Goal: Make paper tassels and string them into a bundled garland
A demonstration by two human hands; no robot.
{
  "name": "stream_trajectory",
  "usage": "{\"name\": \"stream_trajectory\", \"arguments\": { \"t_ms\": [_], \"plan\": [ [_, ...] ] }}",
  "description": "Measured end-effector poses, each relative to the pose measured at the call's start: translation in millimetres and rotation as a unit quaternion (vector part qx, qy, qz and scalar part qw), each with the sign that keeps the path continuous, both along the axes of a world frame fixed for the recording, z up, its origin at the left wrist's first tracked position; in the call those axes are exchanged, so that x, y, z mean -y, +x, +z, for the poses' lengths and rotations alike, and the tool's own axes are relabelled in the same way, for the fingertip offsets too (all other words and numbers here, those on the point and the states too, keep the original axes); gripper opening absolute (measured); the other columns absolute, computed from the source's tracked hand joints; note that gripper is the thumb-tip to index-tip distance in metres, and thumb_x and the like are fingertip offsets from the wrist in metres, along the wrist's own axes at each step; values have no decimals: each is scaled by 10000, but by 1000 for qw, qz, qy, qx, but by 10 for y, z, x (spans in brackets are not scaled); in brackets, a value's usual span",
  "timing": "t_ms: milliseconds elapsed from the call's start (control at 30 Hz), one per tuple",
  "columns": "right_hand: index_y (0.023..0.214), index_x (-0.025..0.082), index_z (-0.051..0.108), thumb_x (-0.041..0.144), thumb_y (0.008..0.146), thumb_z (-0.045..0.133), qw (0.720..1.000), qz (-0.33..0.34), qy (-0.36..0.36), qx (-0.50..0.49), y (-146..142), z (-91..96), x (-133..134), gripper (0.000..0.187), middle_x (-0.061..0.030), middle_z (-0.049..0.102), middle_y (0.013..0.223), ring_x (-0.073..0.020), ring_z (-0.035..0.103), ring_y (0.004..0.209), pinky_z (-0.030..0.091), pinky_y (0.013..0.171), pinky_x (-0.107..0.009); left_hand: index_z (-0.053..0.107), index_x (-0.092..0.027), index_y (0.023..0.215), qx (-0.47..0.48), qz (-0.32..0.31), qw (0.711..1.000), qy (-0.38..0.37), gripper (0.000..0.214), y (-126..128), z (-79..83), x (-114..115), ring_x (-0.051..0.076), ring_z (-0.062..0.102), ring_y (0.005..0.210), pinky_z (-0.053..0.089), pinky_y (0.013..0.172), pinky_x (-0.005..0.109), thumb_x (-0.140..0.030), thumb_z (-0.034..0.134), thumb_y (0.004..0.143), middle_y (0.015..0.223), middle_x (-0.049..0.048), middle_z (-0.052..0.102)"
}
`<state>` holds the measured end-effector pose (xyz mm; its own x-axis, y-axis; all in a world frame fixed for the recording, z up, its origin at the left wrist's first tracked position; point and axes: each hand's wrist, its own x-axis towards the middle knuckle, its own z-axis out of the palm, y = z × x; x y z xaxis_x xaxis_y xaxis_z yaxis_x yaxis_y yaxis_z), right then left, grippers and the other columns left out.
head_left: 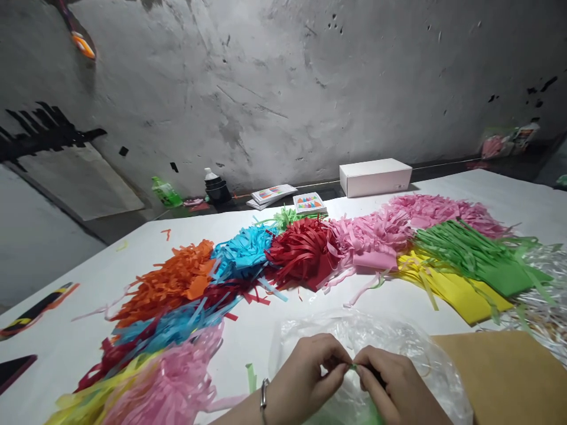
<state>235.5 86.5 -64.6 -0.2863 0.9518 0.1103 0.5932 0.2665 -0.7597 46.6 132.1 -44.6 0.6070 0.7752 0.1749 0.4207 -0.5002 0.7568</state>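
Across the white tabletop (146, 248): multicoloured fringed paper bundles (305, 248), one long curved row; strips overlap, so lifting one could drag or tangle its neighbours. Clear plastic bag (363, 324), crumpled, under and beyond the two hands, a green patch (371, 412) at its near side; thin film, liable to slide if a forearm sweeps it. Brown sheet (509, 372), flat, near right, beside the bag; could crease under a leaning right forearm. White box (376, 177), closed, near the far edge; well apart, slight risk. Right hand (392, 378), fingers bent, thumb and forefinger pinched. Left hand (310, 372), fingers likewise pinched, tips meeting the right's. Bracelet (264, 392), metal, left wrist; could catch the pink strip (228, 403) lying near it. Green strip (353, 366), smallest entry, gripped between both sets of fingers over the bag; mostly hidden, so any fold or knot cannot be told. Chief hazards, as judged: tearing, should the hands pull apart too sharply on so slight a piece; slipping, should either pinch loosen; loss, should it drop among the bag's glossy folds, where green already shows.
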Motion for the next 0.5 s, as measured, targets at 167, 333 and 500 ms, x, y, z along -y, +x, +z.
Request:
{"name": "stream_trajectory", "arguments": {
  "t_ms": [167, 333, 500],
  "plan": [
    [890, 216, 617, 222, 967, 396, 1000, 14, 11, 10, 20, -62, -11, 234, -16, 694, 796, -156, 661, 721, 466, 657, -244, 721, -164, 808, -7, 15, 1000, -18, 154, 2, -9, 1, 131, 599, 619, 443, 607, 198, -72, 602, 770, 692, 30, 700],
    [893, 202, 634, 201, 948, 385, 998, 16, 63, 8, 5, -96, -2, 255, -26, 700, 777, -156, 671, 696, 477, 636, -244, 702, -175, 766, -18, 41, 999, -31, 144, -3, -43, 16, 127, 588, 613, 429, 591, 194, -74, 603, 740, 683, 13, 684],
    [941, 208, 662, 215, 921, 445, 999, 18, 47, -14, -36, -40, 11, 218, -32, 737, 848, -170, 705, 772, 497, 687, -246, 647, -172, 763, 0, 32, 999, 9, 175, -6, -102, 59, 120, 578, 605, 421, 590, 188, -28, 580, 691, 679, 4, 653]
  ]
}}
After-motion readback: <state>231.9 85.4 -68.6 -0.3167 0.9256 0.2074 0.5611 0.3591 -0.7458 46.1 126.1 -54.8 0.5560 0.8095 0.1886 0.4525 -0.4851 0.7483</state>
